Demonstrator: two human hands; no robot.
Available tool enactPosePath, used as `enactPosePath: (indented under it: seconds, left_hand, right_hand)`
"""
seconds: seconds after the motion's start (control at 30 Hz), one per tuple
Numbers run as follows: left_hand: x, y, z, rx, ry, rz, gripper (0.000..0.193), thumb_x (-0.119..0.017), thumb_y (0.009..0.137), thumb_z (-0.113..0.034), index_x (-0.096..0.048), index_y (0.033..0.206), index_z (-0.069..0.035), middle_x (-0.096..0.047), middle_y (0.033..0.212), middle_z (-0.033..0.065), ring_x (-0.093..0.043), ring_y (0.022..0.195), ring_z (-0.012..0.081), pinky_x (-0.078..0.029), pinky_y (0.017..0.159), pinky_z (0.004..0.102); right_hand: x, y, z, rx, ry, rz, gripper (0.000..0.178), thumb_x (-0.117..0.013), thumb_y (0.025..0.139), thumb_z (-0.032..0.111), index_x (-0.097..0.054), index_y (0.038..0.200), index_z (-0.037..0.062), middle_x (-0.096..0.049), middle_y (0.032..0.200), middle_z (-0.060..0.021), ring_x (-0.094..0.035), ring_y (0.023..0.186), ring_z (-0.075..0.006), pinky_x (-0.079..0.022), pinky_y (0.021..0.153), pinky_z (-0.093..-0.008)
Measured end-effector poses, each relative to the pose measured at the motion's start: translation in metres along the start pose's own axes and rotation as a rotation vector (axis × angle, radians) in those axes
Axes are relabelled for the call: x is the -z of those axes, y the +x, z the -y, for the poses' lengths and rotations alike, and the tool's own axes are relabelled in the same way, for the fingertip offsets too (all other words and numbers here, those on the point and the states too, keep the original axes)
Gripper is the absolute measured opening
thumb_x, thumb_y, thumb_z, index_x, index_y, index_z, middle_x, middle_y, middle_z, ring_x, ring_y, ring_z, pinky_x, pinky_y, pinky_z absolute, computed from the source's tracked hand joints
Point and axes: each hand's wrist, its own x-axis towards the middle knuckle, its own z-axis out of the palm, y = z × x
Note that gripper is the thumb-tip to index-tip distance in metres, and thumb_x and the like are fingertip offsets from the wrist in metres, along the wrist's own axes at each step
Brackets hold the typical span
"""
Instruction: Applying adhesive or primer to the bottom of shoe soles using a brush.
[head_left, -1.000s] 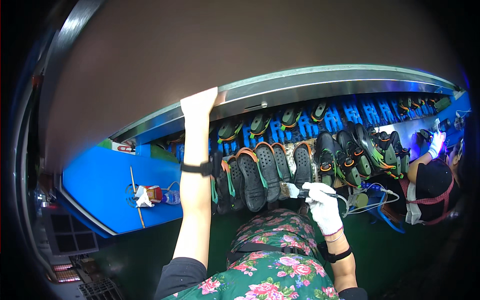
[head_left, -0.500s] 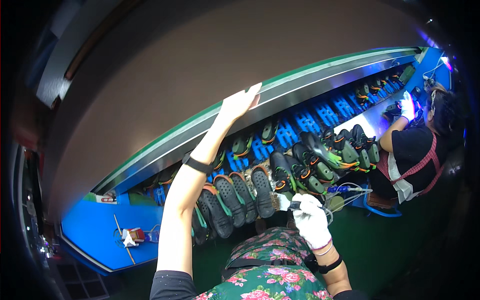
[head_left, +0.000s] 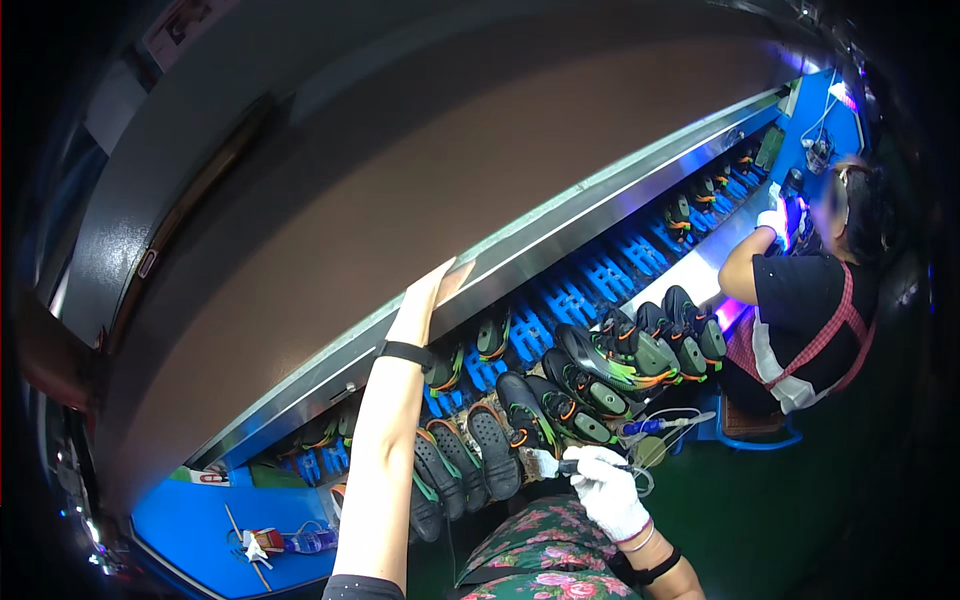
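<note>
My bare left hand (head_left: 428, 290) reaches out to the metal edge of a large brown panel (head_left: 400, 180), its fingers laid out along the edge and partly hard to make out. A black band circles that wrist. In a white glove, my right hand (head_left: 605, 490) is closed round the dark handle of a brush (head_left: 542, 464), whose pale bristles point left. Beside the bristles stands a black sole-shaped piece with holes (head_left: 493, 455), in a row of similar ones. Black shoe uppers (head_left: 525, 405) with green and orange trim sit just beyond the brush.
Blue forked holders (head_left: 570, 300) line the channel below the panel, some bearing shoes. At the right, a co-worker (head_left: 810, 310) with a gloved hand handles something dark under purple light. A blue table (head_left: 190, 530) at the left carries a small red box and a bottle.
The whole view has shifted. My left hand sits lower and further left along the panel edge. The brush in my right hand now shows more plainly, beside the holed pieces.
</note>
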Motion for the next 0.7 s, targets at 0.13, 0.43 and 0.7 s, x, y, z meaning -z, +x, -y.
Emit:
enactPosePath:
  seconds: [0.13, 0.43, 0.7]
  left_hand:
    - [0.058, -0.050, -0.021, -0.245, 0.038, -0.133, 0.043, -0.079, 0.086, -0.009, -0.063, 0.125, -0.006, -0.067, 0.116, 0.0149, -0.065, 0.113, 0.0316, -0.054, 0.098, 0.0406]
    - [0.236, -0.212, -0.056, 0.330, -0.103, -0.505, 0.023, -0.081, 0.082, -0.001, -0.061, 0.093, -0.005, -0.057, 0.117, 0.0106, -0.055, 0.116, 0.0239, -0.043, 0.103, 0.0389]
    - [0.325, -0.324, -0.043, 0.809, -0.601, -0.800, 0.025, -0.063, 0.100, -0.007, -0.061, 0.123, 0.001, -0.072, 0.106, 0.0103, -0.067, 0.099, 0.0181, -0.053, 0.094, 0.0337]
  right_hand:
    - [-0.008, 0.003, 0.001, -0.023, 0.049, 0.025, 0.025, -0.064, 0.092, 0.007, -0.072, 0.112, -0.0058, -0.073, 0.097, -0.0097, -0.064, 0.079, -0.0120, -0.050, 0.073, -0.0234]
    - [-0.043, 0.005, -0.021, 0.107, -0.062, 0.152, 0.025, -0.060, 0.094, -0.001, -0.067, 0.117, -0.0054, -0.070, 0.118, -0.0139, -0.066, 0.095, -0.0147, -0.054, 0.080, -0.0250]
    - [-0.095, 0.002, -0.058, -0.052, 0.273, 0.255, 0.027, -0.058, 0.089, -0.009, -0.064, 0.112, 0.0022, -0.067, 0.120, -0.0158, -0.067, 0.103, -0.0184, -0.058, 0.077, -0.0245]
